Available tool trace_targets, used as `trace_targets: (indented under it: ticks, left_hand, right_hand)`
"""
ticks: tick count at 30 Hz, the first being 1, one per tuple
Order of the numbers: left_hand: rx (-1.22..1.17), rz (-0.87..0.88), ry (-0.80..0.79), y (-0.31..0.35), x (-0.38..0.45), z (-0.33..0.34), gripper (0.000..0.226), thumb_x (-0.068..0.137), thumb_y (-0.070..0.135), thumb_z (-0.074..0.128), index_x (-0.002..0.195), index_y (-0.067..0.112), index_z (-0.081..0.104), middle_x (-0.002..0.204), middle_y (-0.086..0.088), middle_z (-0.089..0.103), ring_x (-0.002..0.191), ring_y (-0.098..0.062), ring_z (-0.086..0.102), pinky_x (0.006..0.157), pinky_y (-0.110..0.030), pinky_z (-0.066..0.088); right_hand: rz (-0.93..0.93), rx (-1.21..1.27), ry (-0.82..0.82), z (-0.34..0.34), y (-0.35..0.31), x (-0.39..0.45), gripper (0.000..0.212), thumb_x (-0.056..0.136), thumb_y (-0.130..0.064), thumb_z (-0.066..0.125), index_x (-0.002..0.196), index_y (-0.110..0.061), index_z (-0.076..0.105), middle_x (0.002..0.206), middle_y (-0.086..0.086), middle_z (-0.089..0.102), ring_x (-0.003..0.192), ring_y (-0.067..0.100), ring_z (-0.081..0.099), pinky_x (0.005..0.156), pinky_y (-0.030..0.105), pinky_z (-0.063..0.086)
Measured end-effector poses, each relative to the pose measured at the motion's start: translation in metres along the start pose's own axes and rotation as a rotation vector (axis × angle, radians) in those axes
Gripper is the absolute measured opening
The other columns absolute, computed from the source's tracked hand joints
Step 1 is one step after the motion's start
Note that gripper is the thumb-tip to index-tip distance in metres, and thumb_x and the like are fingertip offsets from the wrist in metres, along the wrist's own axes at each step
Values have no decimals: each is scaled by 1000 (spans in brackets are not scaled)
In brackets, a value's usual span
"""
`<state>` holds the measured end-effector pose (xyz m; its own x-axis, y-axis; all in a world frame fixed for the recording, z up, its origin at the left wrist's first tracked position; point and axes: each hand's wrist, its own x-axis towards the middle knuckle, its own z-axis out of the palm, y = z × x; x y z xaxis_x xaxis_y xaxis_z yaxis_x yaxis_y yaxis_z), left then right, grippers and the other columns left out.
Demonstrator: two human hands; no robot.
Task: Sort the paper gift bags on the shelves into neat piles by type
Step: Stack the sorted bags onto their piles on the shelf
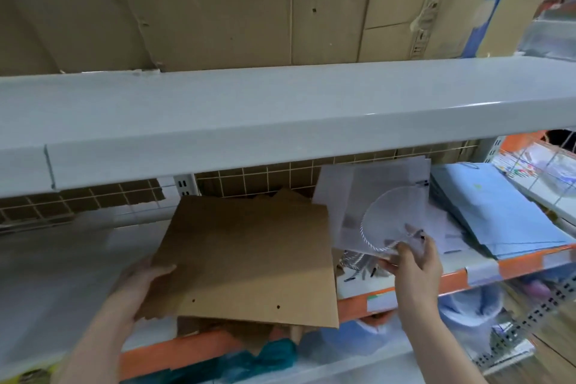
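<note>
While the brown paper bag (246, 259) is gripped at its left edge by the left hand (140, 277), thumb on top, above the brown pile on the middle shelf (452, 282), the white bags (374, 212) are pinched at their near edge, by a cord handle, by the right hand (411, 256). The loosely fanned white bags could be spilled off the shelf front if tugged, and the blue bags (498, 215) beside them disturbed. The brown pile below is largely hidden; the lower shelf's contents are blurred.
</note>
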<state>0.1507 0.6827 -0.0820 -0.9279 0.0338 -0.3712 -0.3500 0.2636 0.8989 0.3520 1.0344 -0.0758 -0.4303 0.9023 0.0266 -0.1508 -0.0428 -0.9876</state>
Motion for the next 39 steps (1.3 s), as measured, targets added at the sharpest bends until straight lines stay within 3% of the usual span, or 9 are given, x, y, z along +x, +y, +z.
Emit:
trace_targets:
  ticks: [2, 5, 12, 20, 24, 28, 32, 35, 39]
  left_hand:
    - [75, 12, -46, 13, 2, 7, 38, 74, 19, 76, 110, 10, 66, 106, -18, 69, 99, -36, 65, 81, -44, 51]
    - [206, 57, -38, 32, 10, 21, 27, 68, 25, 75, 92, 13, 70, 85, -14, 72, 80, -33, 68, 69, -42, 53]
    - [548, 123, 30, 43, 36, 27, 48, 51, 42, 60, 93, 21, 64, 95, -9, 64, 84, -29, 61, 75, -37, 50]
    - [937, 262, 364, 36, 51, 61, 33, 89, 38, 59, 112, 15, 56, 103, -13, 62, 97, -33, 59, 77, -34, 37]
    - [1043, 185, 462, 28, 49, 80, 44, 93, 39, 51, 119, 4, 54, 119, -26, 54, 113, -39, 50, 95, -42, 33]
    - [1026, 183, 483, 22, 37, 95, 53, 89, 41, 57, 129, 5, 52, 133, -26, 45, 124, -40, 40, 107, -49, 24]
    - [946, 278, 371, 31, 22, 123, 60, 92, 50, 48, 140, 14, 43, 138, -19, 45, 128, -39, 41, 103, -50, 35]
    - [565, 385, 176, 46, 1, 164, 48, 94, 49, 51, 132, 21, 50, 130, -6, 55, 121, -28, 51, 93, -38, 42]
    - [95, 406, 1, 72, -29, 221, 23, 91, 39, 61, 113, 35, 57, 105, 18, 59, 94, 7, 54, 78, -16, 39]
  right_hand:
    - [-14, -8, 9, 0, 0, 9, 50, 93, 6, 39, 106, -37, 61, 88, 3, 72, 71, 22, 73, 58, 27, 58]
    - [-48, -23, 58, 1, -1, 26, 50, 91, 7, 37, 109, -34, 60, 92, 11, 69, 67, 24, 72, 61, 28, 60]
    - [-124, -2, 115, 5, -1, 47, 46, 90, 7, 37, 117, -25, 57, 89, 12, 68, 62, 20, 69, 61, 29, 60]
    - [-76, 109, 97, 5, -1, 60, 51, 91, 8, 39, 100, -37, 62, 71, -3, 69, 54, 15, 65, 58, 28, 59]
    - [-44, 114, 36, 3, 0, 69, 48, 91, 8, 41, 99, -35, 62, 73, 0, 69, 57, 18, 67, 56, 27, 58]
    - [-16, 109, -42, 0, 3, 84, 48, 90, 9, 42, 97, -34, 64, 70, 0, 69, 57, 18, 67, 54, 27, 57]
    - [40, 112, -147, -7, 2, 105, 46, 88, 10, 42, 98, -29, 65, 69, 2, 69, 51, 16, 63, 51, 28, 56]
    - [202, 104, -220, -13, -1, 131, 39, 86, 12, 46, 108, -17, 61, 67, 9, 68, 46, 20, 61, 47, 30, 55]
    - [420, 75, -331, -27, -2, 161, 51, 83, 15, 47, 115, -24, 52, 57, 11, 63, 38, 17, 54, 40, 28, 50]
